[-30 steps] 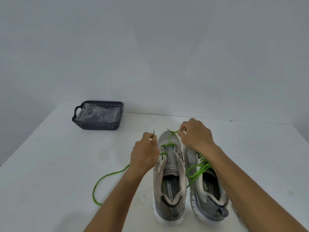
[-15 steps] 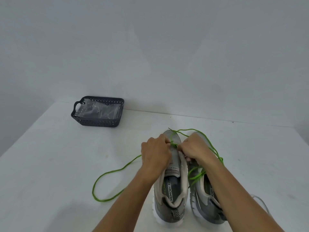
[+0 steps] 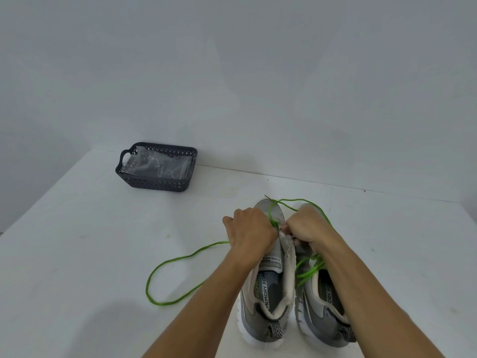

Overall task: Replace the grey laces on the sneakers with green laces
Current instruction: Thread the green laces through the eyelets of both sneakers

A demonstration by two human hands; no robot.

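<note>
- Left hand (image 3: 249, 235): moved inward from a second ago, now knuckles-up over the eyelet rows of the left grey mesh sneaker with white sole (image 3: 268, 288), lower centre of frame; grip curled, apparently pinching the bright green cord lace (image 3: 180, 259), contact hidden beneath the hand.
- Right hand (image 3: 305, 227): drawn back from the toe to meet the left hand at mid-tongue; grip closed on the lace at the eyelet edge.
- Green lace: formerly short at the toe, now arched in a loop above the toe caps; slack tail trailing over the white surface (image 3: 77, 254) at lower left, in a wider curl than before.
- Right matching grey sneaker (image 3: 322, 306): touching its pair, green lace already crossed through.
- Dark perforated plastic basket with clear bag (image 3: 157, 167): upper left, unmoved.
- Assessment: threading of a low eyelet under way; most rows outstanding.
</note>
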